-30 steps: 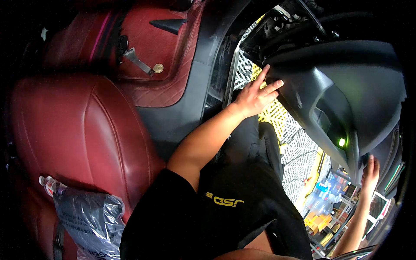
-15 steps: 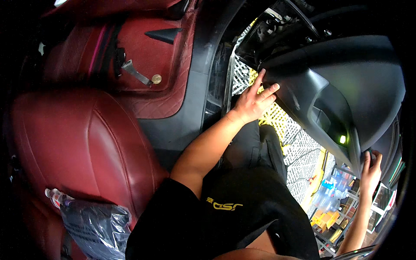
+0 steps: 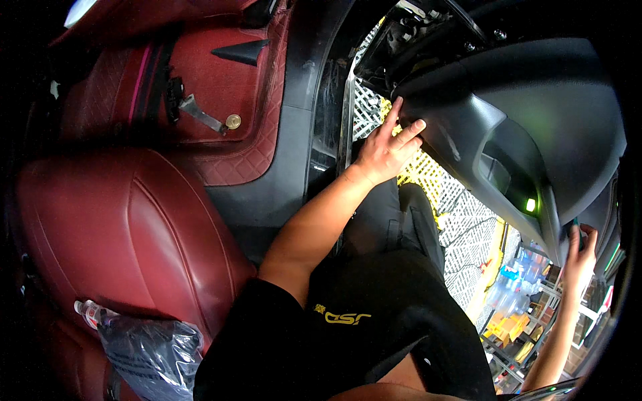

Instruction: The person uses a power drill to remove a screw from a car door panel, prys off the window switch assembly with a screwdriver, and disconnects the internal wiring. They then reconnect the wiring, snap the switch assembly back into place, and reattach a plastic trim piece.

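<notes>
The room is a car's cabin with its door standing out to the right, and a floor of tiles shows through the gap. The door panel point(image 3: 568, 93), black and smooth, fills the upper right; it has a handle recess point(image 3: 509, 160) and a small glowing green-yellow light point(image 3: 531, 204) near its lower end. The left hand point(image 3: 388, 150) is at the panel's near edge, its fingers spread apart, the tips of two of them against or just beside the edge. The right hand point(image 3: 580, 257) is at the panel's lower end, fingers bent; something small and greenish shows at its fingertips, but whether the hand is clamped on it I cannot tell.

Outside, the floor point(image 3: 461, 224) is laid with white grid tiles, with yellow ones near the left hand and in a band farther down. Beyond it at lower right are blue-tinted clear bottles point(image 3: 518, 284), yellow-brown boxes point(image 3: 507, 326) and shelving.

Inside, a red leather seat point(image 3: 100, 220) takes up the left, carrying a clear plastic bag point(image 3: 154, 354) of dark contents with a bottle point(image 3: 90, 313) beside it. Above the seat lies a red floor mat point(image 3: 214, 87) with a quilted border, bearing a black wedge-shaped piece point(image 3: 241, 52), a grey strip-like tool point(image 3: 200, 115) and a gold-coloured disc point(image 3: 233, 121). A dark sill point(image 3: 284, 140) runs alongside the mat.
</notes>
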Available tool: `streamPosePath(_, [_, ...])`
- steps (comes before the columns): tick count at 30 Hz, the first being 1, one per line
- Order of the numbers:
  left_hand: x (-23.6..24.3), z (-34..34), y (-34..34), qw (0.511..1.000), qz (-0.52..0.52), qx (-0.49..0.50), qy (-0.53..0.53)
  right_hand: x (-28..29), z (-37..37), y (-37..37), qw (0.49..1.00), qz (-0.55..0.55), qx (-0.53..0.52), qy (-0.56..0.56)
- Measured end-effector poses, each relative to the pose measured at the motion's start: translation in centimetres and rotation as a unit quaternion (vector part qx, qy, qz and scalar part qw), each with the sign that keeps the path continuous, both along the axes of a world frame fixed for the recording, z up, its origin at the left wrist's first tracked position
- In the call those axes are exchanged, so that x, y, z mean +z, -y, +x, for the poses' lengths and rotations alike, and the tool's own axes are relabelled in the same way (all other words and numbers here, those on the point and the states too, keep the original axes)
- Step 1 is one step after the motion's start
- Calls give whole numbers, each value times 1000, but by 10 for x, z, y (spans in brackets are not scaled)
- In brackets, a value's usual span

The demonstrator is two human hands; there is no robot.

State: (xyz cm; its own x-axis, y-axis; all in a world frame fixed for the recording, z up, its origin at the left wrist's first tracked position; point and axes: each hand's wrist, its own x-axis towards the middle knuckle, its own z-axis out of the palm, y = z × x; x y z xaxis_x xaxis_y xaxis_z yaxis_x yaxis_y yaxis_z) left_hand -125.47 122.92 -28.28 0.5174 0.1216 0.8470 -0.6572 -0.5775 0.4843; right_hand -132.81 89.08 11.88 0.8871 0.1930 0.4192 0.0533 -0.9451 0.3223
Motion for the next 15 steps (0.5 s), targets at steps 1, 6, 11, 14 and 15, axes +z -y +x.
streamPosePath(1, [2,1,0,1000,3,5,6,10,0,2,988,-149,17,-43])
streamPosePath(6, [-1,-4,2,1000,13,-6,-14,-3,-5,41,951,272,-91,-118])
streamPosePath(11, [-3,-3,2,999,-18,-16,-25,4,6,17,872,455,-170,-56])
streamPosePath(14, [0,-4,0,1000,-5,-6,-17,3,6,39,994,-15,-75,-84])
streamPosePath(15, [0,-4,-1,1000,-2,-5,-22,8,6,36,982,-111,-103,-114])
